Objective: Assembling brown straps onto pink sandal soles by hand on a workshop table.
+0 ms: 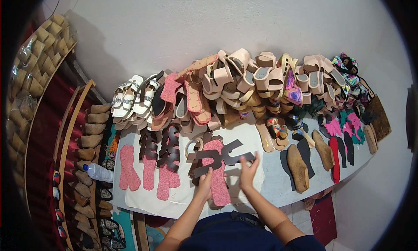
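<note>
My left hand (205, 184) is closed at the left edge of a pink speckled insole (220, 194), its fingers by the lower leg of a dark brown strap piece (213, 158). The cut-out strap piece lies across the insole's upper part, its several arms spreading to both sides. My right hand (248, 171) pinches the end of the right-hand arm between thumb and fingers. Behind the insole, more dark strap pieces (197, 177) and a roll of tape (191, 147) show partly. To the left lie pink insoles with dark straps fitted (169, 157) and plain pink insoles (127, 166).
Piled sandals (265, 72) line the table's wall side. Wooden shoe lasts (297, 168), a red sole strip (334, 159) and pink and green scraps (344, 125) lie at right. A rack of lasts (90, 141) and a plastic bottle (99, 172) stand left of the table (278, 198).
</note>
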Demonstrator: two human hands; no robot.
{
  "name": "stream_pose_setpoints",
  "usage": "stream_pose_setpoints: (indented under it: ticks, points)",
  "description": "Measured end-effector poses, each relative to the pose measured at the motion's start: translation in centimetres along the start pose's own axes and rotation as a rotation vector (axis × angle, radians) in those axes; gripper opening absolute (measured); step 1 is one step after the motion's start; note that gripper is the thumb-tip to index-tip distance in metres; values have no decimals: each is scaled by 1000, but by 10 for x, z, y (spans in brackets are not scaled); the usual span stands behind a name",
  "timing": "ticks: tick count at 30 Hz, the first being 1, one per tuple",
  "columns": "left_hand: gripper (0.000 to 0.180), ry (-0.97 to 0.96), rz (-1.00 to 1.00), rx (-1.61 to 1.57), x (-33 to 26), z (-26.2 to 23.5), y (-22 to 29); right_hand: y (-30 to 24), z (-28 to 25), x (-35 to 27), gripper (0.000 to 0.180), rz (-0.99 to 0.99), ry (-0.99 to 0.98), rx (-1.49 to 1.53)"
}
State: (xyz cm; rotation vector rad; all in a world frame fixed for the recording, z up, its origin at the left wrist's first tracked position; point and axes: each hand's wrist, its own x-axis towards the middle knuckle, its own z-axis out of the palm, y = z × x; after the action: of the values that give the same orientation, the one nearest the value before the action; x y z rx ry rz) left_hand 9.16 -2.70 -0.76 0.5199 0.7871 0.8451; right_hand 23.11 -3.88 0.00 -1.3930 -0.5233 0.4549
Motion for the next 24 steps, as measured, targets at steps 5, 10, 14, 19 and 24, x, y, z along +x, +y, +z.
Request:
stream_pose_setpoints:
  ticks: [5, 10, 14, 19, 24]
  points:
    - [36, 6, 36, 75, 1, -2, 3, -38, -21, 59, 55, -431, -236, -490]
    - [40, -56, -7, 105, -2, 9, 4, -39, -18, 68, 33, -370, -756, -569]
    - [49, -74, -74, 94, 1, 9, 2, -23, -10, 57, 17, -87, -751, -343]
    - [50, -65, -53, 136, 2, 13, 4, -26, -1, 48, 14, 123, -617, -65]
    - [48, -88, 32, 111, 3, 14, 5, -29, -2, 56, 17, 17, -671, -110]
